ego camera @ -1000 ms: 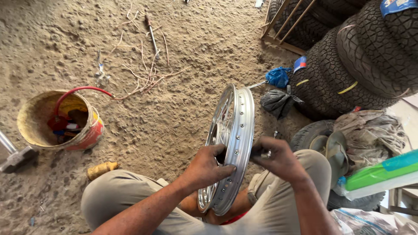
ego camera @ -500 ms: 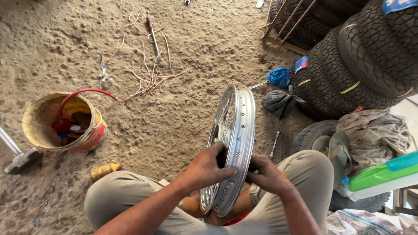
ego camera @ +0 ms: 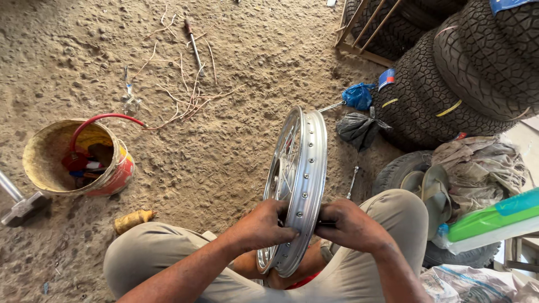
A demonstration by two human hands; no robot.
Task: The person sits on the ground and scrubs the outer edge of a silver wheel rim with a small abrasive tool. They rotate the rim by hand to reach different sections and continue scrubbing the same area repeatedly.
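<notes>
far left edge: one hammer head (ego camera: pixel 22 209) with pale handle, lying on the sandy floor (ego camera: pixel 236 146).
beside it: one yellow bucket (ego camera: pixel 39 147), red band at the base, one red hose (ego camera: pixel 100 119) arching over the rim, assorted small items inside, too small to tell apart.
below the bucket: one yellowish lump (ego camera: pixel 132 220) on the floor.
upper middle: one screwdriver-like tool (ego camera: pixel 194 45), several thin loose wires (ego camera: pixel 185 98) in a tangle, count unclear.
centre: one silver spoked wheel rim (ego camera: pixel 306 168), upright on edge, lower part resting between the knees of the seated person, trousers grey-beige.
left hand (ego camera: pixel 263 226): fingers curled closed over the left flank of the rim, thumb side across the channel, firm hold on the rim.
right hand (ego camera: pixel 349 224): fingers bent closed against the right flank of the rim, pinching a small dark item there, kind not discernible.
just right of the rim: one slim metal tool (ego camera: pixel 352 180) on the floor.
above it: one blue plastic bag (ego camera: pixel 358 95), one grey plastic bag (ego camera: pixel 359 129), touching.
upper right: stack of black tyres (ego camera: pixel 460 73), at least four, leaning against a wooden frame (ego camera: pixel 365 33).
right: one further tyre (ego camera: pixel 400 168) flat on the floor, one pair of sandals (ego camera: pixel 429 188) on top, one heap of dirty cloth (ego camera: pixel 483 163) beside.
far right edge: one green and white long object (ego camera: pixel 494 221).
</notes>
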